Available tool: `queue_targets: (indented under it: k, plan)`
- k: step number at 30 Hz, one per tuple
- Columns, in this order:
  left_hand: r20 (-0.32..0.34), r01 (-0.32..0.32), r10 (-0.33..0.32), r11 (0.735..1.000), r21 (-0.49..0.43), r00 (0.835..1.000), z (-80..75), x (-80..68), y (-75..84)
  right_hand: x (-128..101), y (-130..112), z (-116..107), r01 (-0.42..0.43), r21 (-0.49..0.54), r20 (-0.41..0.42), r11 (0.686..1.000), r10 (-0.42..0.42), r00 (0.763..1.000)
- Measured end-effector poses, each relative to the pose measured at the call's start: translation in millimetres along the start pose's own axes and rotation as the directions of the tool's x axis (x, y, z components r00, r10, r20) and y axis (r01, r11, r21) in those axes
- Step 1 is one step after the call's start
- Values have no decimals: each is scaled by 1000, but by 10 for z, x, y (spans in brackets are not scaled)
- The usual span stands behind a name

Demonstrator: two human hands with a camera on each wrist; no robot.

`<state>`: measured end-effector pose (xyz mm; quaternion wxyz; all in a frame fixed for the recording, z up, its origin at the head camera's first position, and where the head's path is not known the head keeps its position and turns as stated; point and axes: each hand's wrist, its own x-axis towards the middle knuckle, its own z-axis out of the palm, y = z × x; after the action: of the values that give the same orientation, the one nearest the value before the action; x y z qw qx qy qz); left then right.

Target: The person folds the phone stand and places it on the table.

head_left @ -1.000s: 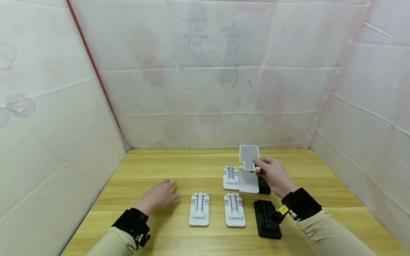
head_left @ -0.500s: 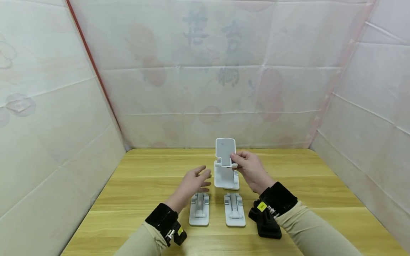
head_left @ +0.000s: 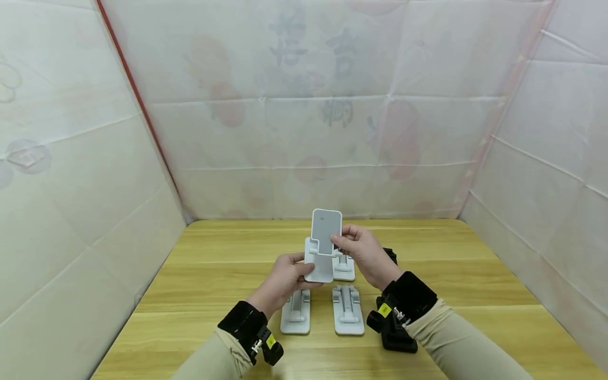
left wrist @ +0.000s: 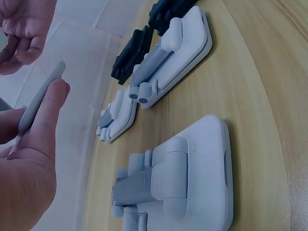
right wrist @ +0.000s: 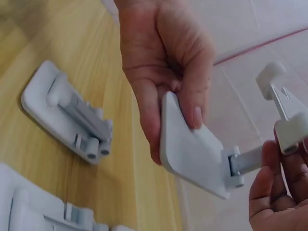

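The unfolded white phone stand [head_left: 322, 248] is gripped between 2 hands, left hand [head_left: 285, 277] at 7 o'clock, right hand [head_left: 364, 253] at 3 o'clock.

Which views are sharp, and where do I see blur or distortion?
Head view: evenly lit, soft shadows, sharp; the wide lens bows the wall lines. Left wrist view: the folded white stand is sharp, the left hand close and blurred. Right wrist view: the open white stand is clear, the table soft.
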<state>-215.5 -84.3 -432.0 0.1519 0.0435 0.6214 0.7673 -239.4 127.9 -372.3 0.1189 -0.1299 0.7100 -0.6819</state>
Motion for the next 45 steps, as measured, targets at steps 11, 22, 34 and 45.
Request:
queue_targets:
  k: [11, 22, 34, 45]
  plan:
    - [29, 5, -6, 1000, 16, 1000, -17, -43, 40, -21, -28, -20, 25, -141, -4, 990, -25, 1000]
    - [53, 14, -16, 999, 43, 998, 5, -75, 103, -20, 54, -32, 100, -202, 5, 974, -101, 995]
    - [64, 6, -10, 998, 67, 998, 39, -107, 65, -30, 188, -78, 209, -610, -22, 764, -280, 960]
    - [78, 0, -6, 997, 72, 997, 53, -130, 55, -26, 290, -62, 361, -800, 37, 480, -560, 828]
